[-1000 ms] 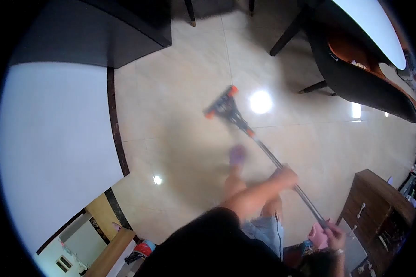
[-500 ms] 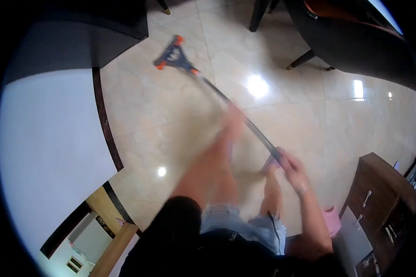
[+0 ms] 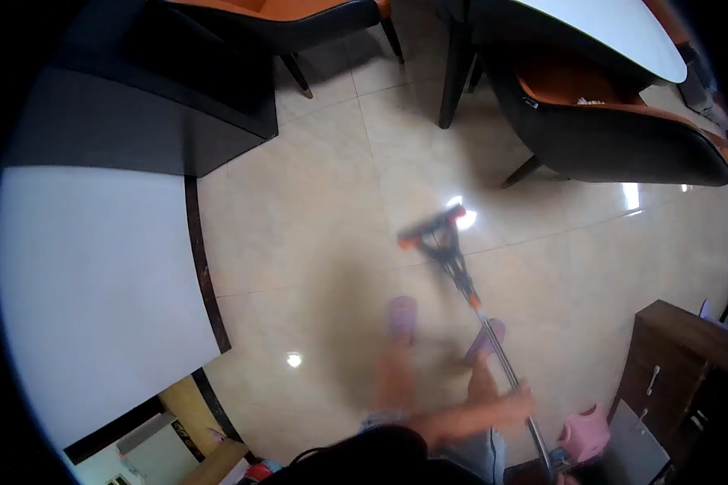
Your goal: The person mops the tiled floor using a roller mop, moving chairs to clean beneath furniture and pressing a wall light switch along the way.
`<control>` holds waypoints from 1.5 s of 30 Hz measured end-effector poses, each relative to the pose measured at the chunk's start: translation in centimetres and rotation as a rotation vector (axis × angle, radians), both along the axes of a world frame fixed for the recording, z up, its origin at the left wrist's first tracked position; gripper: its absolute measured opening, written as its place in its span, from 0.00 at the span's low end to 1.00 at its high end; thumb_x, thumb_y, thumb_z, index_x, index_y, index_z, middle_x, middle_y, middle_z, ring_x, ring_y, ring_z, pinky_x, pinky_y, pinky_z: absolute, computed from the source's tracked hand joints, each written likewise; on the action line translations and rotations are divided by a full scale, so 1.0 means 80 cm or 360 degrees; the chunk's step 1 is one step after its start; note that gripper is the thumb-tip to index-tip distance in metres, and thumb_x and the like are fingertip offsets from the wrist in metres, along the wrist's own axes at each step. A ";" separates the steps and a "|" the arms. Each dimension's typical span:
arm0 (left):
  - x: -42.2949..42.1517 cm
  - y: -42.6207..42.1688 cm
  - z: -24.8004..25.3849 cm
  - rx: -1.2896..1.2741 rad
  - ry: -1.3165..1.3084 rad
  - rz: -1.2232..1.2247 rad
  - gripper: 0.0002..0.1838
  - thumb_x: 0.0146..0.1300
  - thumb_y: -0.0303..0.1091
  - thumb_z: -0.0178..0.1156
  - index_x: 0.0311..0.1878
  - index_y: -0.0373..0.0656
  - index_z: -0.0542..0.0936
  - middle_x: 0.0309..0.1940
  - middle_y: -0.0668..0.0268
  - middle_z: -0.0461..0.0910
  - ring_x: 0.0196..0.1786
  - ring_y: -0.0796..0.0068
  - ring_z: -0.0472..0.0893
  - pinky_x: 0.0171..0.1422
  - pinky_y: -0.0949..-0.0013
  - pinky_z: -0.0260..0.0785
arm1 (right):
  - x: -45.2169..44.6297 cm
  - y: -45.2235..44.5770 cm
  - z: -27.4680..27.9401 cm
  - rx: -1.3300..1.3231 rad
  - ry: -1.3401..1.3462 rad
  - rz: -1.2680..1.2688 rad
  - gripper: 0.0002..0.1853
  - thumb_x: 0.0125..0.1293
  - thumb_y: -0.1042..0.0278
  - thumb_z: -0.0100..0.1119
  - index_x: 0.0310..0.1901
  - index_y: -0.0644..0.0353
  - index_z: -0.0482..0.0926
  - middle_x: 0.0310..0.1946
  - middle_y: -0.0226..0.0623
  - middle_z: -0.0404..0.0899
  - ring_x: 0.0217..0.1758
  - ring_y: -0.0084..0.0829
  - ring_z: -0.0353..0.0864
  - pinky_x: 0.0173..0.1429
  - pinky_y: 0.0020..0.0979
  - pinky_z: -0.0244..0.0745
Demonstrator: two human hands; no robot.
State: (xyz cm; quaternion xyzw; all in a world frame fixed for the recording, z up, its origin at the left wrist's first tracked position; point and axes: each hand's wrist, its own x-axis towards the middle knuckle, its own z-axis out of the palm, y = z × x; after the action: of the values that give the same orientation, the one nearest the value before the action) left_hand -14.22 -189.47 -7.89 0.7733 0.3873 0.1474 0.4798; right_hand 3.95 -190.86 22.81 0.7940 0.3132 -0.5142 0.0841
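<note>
A mop with a silver pole [image 3: 500, 353] and a dark grey and orange head [image 3: 435, 230] slants across the floor. Its head is near the middle of the view, slightly blurred. My left hand [image 3: 511, 406] is closed round the lower half of the pole, the arm reaching across in front of me. At the bottom edge, only a small part of my right hand [image 3: 569, 478] shows by the top end of the pole, and its fingers are mostly hidden. My feet in purple slippers [image 3: 402, 317] stand just behind the mop head.
Glossy beige tiles [image 3: 299, 218] cover the floor. A white panel with a dark edge [image 3: 105, 283] and a black cabinet [image 3: 113, 121] are on the left. Black and orange chairs [image 3: 607, 137] stand by a white-topped table [image 3: 615, 32]. A pink stool [image 3: 586, 432] sits near a brown cabinet [image 3: 671, 347].
The mop has been drawn back towards me and to the right, its head leaving the black cabinet's corner. Both hands have moved down and right with the pole. The view has tilted up.
</note>
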 end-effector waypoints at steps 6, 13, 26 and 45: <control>-0.423 0.148 -0.069 0.0635 0.1350 0.0725 0.07 0.49 0.31 0.53 0.33 0.46 0.72 0.35 0.64 0.69 0.43 0.64 0.70 0.53 0.52 0.59 | -0.370 0.116 -0.198 -0.0066 0.1158 0.0106 0.27 0.66 0.73 0.44 0.67 0.52 0.54 0.32 0.27 0.72 0.21 0.15 0.63 0.22 0.18 0.60; -0.673 0.161 0.053 -0.0028 0.0708 0.1959 0.36 0.56 0.24 0.50 0.68 0.42 0.49 0.67 0.51 0.52 0.67 0.53 0.57 0.67 0.56 0.53 | -0.831 0.327 -0.320 0.0345 0.1315 0.0407 0.23 0.68 0.64 0.39 0.65 0.50 0.58 0.23 0.34 0.71 0.13 0.23 0.65 0.15 0.27 0.62; -0.396 0.019 -0.031 -0.2237 -0.0838 0.1618 0.55 0.52 0.70 0.49 0.68 0.45 0.33 0.65 0.53 0.47 0.67 0.58 0.52 0.64 0.48 0.54 | -0.229 0.002 -0.145 -0.0255 0.0621 0.0206 0.23 0.67 0.65 0.47 0.63 0.57 0.62 0.23 0.22 0.65 0.23 0.17 0.64 0.25 0.18 0.61; -0.340 0.183 -0.080 -0.0407 0.0932 0.0924 0.40 0.56 0.40 0.53 0.70 0.50 0.46 0.67 0.41 0.41 0.64 0.46 0.59 0.63 0.53 0.57 | -0.356 0.026 -0.183 -0.0225 0.0765 -0.0375 0.22 0.67 0.61 0.48 0.61 0.56 0.65 0.16 0.26 0.66 0.13 0.17 0.61 0.16 0.21 0.56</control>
State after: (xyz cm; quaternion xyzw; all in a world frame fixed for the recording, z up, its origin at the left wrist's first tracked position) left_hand -41.43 -174.85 -14.27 0.5758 0.7238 0.0015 0.3802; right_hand -24.50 -188.82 8.19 0.6723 0.1929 -0.7147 0.0022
